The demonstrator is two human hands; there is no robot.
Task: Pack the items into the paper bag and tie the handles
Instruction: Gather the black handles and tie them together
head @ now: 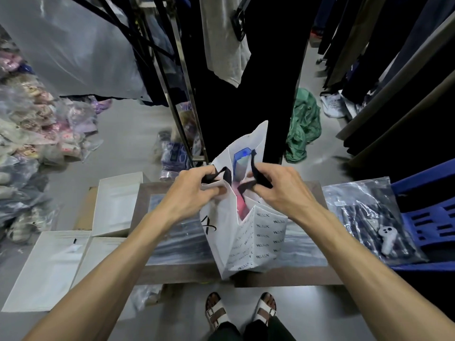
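A white paper bag [248, 242] with small printed logos stands upright on a low table [172, 274] in front of me. Inside it I see a pink item [240, 203] and a blue-edged packet [242, 159]. My left hand [194, 188] pinches one black ribbon handle [218, 175] at the bag's left rim. My right hand [278, 185] grips the other black ribbon handle [256, 171] at the right rim. The two handles are apart, with the bag's mouth open between them.
White flat boxes [49, 264] lie on the floor at left. A plastic-wrapped dark garment [369, 217] with a white controller [387, 239] rests on a blue chair [433, 217] at right. Hanging clothes and a metal rack [182, 102] stand behind the table. Packaged goods [32, 134] pile up far left.
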